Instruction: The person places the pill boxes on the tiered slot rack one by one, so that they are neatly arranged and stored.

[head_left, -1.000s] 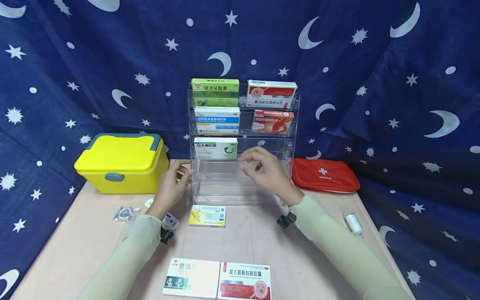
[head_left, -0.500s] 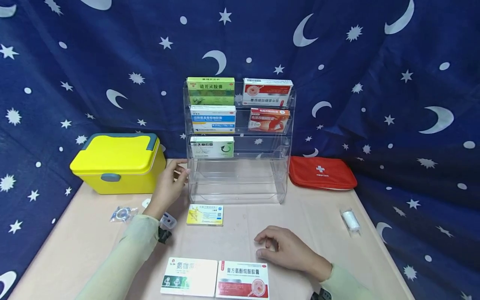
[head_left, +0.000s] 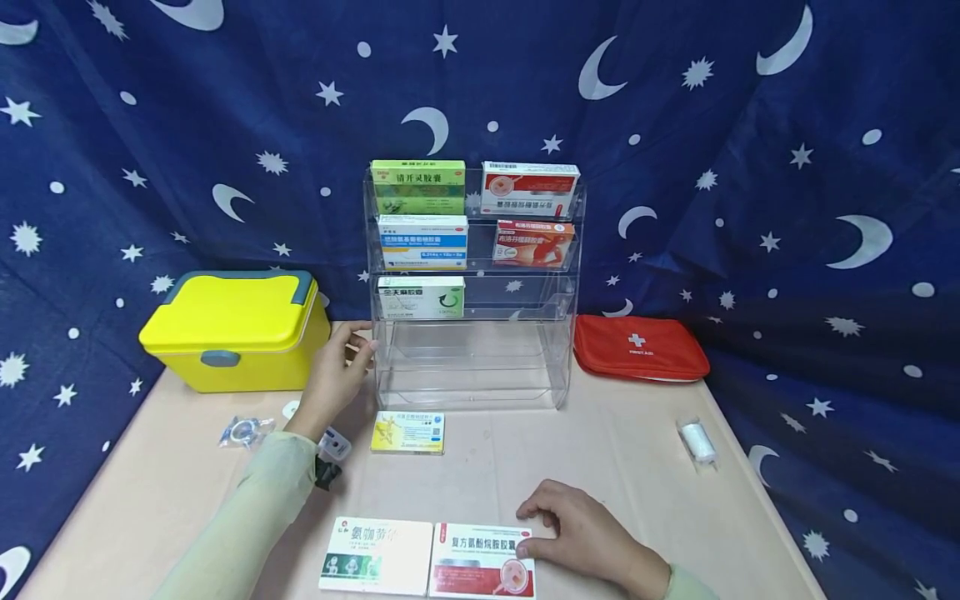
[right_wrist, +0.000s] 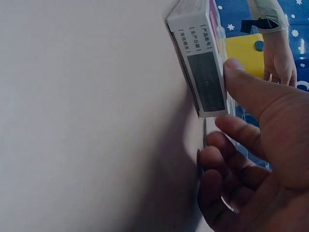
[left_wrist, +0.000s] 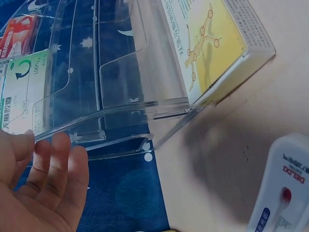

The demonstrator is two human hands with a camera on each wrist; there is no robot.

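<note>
A clear tiered display rack (head_left: 468,379) stands at the back of the table, with medicine boxes in its upper tiers. My left hand (head_left: 341,375) holds the rack's left side edge, thumb and fingers at the panel in the left wrist view. Near the front lies a red-and-white medicine box (head_left: 480,575), flat on the table. My right hand (head_left: 588,537) is at that box's right end, fingers loosely bent; the thumb (right_wrist: 236,70) lies at its upper edge and the index fingertip is close to its corner. A white-and-green medicine box (head_left: 375,558) lies just left of it.
A yellow medicine box (head_left: 407,433) lies before the rack. Left are a yellow case (head_left: 232,333), a bagged ring-shaped item (head_left: 243,431) and a small white device (left_wrist: 285,188). Right are a red first-aid pouch (head_left: 641,350) and a wrapped white roll (head_left: 697,442).
My right hand has come down from the rack's third tier, back toward me, to the red-and-white box. The left hand stays at the rack's left side.
</note>
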